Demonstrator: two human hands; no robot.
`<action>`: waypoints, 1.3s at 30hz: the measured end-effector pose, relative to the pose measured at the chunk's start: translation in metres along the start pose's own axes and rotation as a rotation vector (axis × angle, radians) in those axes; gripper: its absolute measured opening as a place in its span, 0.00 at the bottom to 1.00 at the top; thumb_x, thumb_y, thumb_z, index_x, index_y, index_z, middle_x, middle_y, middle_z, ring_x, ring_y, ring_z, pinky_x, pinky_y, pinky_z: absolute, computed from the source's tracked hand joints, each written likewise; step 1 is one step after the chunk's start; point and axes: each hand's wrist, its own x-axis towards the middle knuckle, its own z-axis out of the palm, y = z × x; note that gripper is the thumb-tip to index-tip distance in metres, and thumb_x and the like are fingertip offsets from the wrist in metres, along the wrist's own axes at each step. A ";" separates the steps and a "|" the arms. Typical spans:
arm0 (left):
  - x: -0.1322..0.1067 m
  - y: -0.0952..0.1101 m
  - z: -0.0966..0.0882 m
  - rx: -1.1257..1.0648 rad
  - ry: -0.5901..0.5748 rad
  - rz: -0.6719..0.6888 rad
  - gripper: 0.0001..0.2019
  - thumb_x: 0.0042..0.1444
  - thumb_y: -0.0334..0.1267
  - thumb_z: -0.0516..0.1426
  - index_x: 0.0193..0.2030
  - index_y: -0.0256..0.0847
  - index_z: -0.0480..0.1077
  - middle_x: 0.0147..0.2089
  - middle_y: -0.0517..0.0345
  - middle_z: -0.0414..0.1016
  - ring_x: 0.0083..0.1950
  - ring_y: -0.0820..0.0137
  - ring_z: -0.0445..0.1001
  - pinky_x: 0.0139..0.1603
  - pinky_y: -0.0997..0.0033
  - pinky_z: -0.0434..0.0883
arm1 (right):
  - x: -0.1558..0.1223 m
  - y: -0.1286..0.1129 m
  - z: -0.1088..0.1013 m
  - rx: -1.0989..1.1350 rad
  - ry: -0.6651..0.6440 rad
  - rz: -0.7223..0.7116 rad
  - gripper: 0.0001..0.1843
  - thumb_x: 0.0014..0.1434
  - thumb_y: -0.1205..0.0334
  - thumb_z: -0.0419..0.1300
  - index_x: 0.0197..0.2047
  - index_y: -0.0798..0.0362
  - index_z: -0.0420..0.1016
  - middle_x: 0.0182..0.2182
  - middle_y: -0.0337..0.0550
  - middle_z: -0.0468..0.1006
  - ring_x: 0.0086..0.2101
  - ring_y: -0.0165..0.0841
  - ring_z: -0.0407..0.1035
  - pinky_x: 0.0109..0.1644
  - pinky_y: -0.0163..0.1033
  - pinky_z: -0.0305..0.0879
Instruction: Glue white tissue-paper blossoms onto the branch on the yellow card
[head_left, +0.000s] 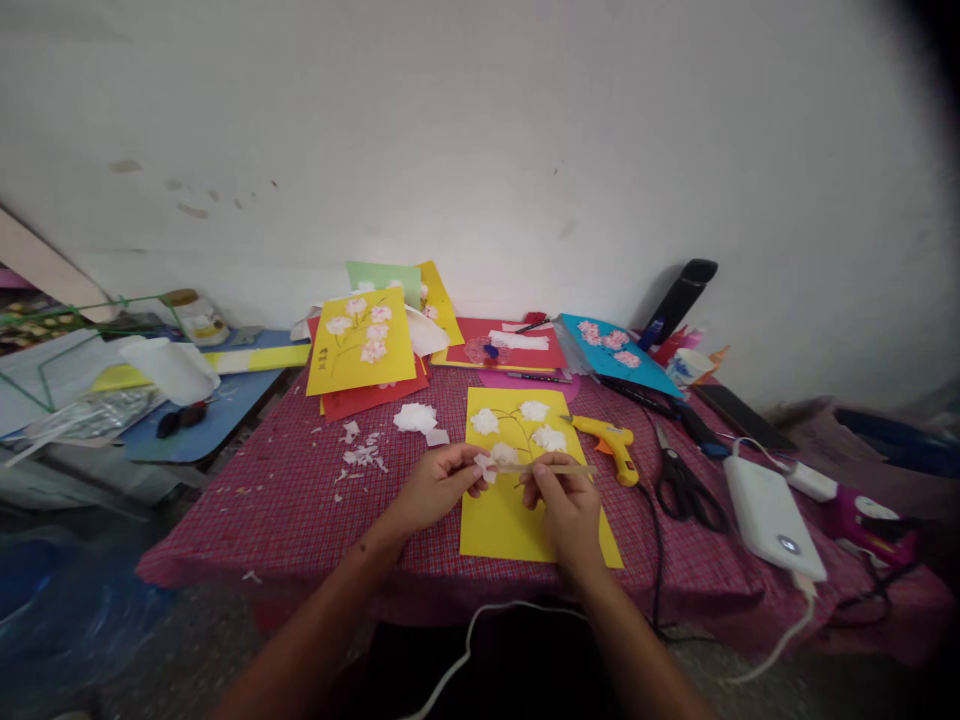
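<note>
Between the fingertips of my left hand point(444, 484) is a small piece of white paper point(486, 467). My right hand point(562, 500) grips a thin pale stick point(581, 469), whose tip reaches the white paper. Both hands are over a yellow card point(495, 525) with drawn brown branches and several white paper blossoms point(534, 411). To the left of the card lie a heap of white paper pieces point(415, 417) and small torn scraps point(364, 457). A yellow glue gun point(611, 440) rests at the card's right edge.
Black scissors point(684, 482) and a white power bank point(775, 515) lie on the right. Finished-looking flower cards, one yellow point(360, 345) and one blue point(619, 352), are at the back near the wall. A paper roll point(169, 370) lies on the blue table point(225, 405) at left.
</note>
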 end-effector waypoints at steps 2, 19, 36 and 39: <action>-0.001 0.001 0.000 0.049 -0.010 0.004 0.12 0.58 0.40 0.60 0.46 0.38 0.75 0.32 0.57 0.77 0.33 0.71 0.74 0.36 0.71 0.70 | 0.001 0.001 -0.001 0.055 -0.006 0.048 0.09 0.61 0.57 0.63 0.37 0.52 0.70 0.25 0.37 0.76 0.20 0.27 0.67 0.24 0.33 0.63; -0.005 -0.005 0.001 0.088 -0.103 -0.020 0.15 0.58 0.38 0.59 0.52 0.39 0.74 0.33 0.56 0.77 0.34 0.70 0.75 0.37 0.70 0.71 | 0.005 0.002 -0.002 0.057 -0.047 0.121 0.13 0.60 0.53 0.66 0.32 0.54 0.73 0.23 0.37 0.75 0.18 0.26 0.66 0.22 0.33 0.61; -0.009 -0.008 0.004 0.000 -0.286 -0.092 0.20 0.60 0.39 0.59 0.59 0.42 0.69 0.33 0.56 0.77 0.32 0.71 0.75 0.33 0.73 0.70 | 0.004 0.007 -0.003 0.026 -0.079 0.113 0.17 0.58 0.52 0.67 0.26 0.52 0.69 0.19 0.33 0.70 0.17 0.25 0.60 0.21 0.32 0.56; -0.009 -0.007 0.004 0.023 -0.305 -0.102 0.20 0.59 0.38 0.59 0.58 0.41 0.69 0.32 0.57 0.76 0.32 0.72 0.75 0.33 0.73 0.70 | 0.002 0.008 -0.003 0.031 -0.078 0.130 0.12 0.59 0.53 0.66 0.33 0.52 0.73 0.18 0.31 0.69 0.16 0.25 0.59 0.20 0.32 0.55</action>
